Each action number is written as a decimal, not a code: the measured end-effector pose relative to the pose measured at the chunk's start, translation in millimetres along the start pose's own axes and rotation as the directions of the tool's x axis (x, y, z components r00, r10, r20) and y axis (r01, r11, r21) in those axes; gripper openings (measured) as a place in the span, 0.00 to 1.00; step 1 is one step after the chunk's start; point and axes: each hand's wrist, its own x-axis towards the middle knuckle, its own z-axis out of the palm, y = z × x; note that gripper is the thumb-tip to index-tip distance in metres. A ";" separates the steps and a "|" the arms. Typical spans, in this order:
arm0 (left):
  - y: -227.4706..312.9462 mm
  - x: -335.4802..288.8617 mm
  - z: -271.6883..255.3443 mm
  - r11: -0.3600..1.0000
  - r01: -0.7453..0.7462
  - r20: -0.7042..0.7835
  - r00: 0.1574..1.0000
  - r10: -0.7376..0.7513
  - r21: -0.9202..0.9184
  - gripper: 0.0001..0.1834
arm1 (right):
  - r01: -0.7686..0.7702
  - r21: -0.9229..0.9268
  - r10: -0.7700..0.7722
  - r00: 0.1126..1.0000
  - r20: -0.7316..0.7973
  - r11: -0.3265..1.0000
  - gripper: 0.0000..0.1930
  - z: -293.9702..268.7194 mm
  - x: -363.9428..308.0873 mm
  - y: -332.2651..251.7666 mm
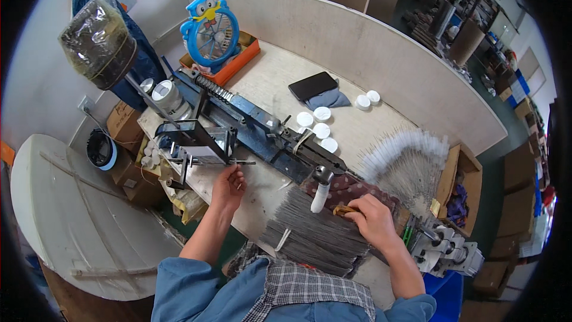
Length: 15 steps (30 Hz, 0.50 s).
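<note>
My left hand point(229, 188) is closed, fingertips pinched together just below a metal rod point(245, 162) that sticks out of a small black-framed device point(205, 143). Whatever those fingers hold is too small or hidden to make out. My right hand point(374, 222) grips a small brown-yellow piece point(344, 210) between thumb and fingers, over a wide bundle of thin grey wire-like rods point(322, 235). Left of that hand stands a lever with a white-wrapped handle point(320, 198), on the end of a long blue bench machine point(262, 143).
Fanned thin rods with white ends point(405, 158) lie at the right, beside a cardboard box point(471, 173) of purple pieces. Farther back are a black phone point(313, 86), several round white lids point(322, 114) and a blue cartoon-shaped fan point(210, 31). A metal fixture point(447, 250) stands near right.
</note>
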 end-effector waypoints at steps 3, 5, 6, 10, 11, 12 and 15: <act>-39.9 -26.9 29.0 0.972 -0.062 0.327 0.945 -0.016 0.228 0.05 | 0.008 0.002 -0.008 0.997 -0.081 1.000 0.09 -27.3 -0.8 -8.7; -71.9 -74.1 84.1 0.918 -0.084 0.502 0.854 -0.135 0.389 0.06 | 0.093 -0.217 -0.135 0.973 -0.186 0.972 0.09 -45.8 3.1 -2.5; -85.7 -86.8 105.6 0.890 -0.094 0.578 0.790 -0.206 0.445 0.07 | 0.063 -0.233 -0.112 0.973 -0.200 0.970 0.09 -50.7 3.0 0.3; -127.1 -91.9 165.0 0.926 -0.059 0.634 0.745 -0.208 0.372 0.09 | -0.275 0.208 0.311 0.935 -0.171 0.939 0.10 -45.9 -5.8 14.8; -131.3 -92.7 170.5 0.904 -0.098 0.617 0.761 -0.202 0.417 0.10 | -0.307 0.323 0.360 0.925 -0.118 0.895 0.11 -46.5 -11.5 17.4; -135.2 -93.6 175.0 0.877 -0.137 0.598 0.778 -0.192 0.460 0.12 | -0.310 0.325 0.366 0.922 -0.129 0.894 0.11 -49.8 -15.6 22.3; -145.5 -97.1 179.6 0.862 -0.181 0.609 0.775 -0.172 0.473 0.12 | -0.357 0.444 0.423 0.904 -0.055 0.822 0.11 -53.3 -21.1 28.4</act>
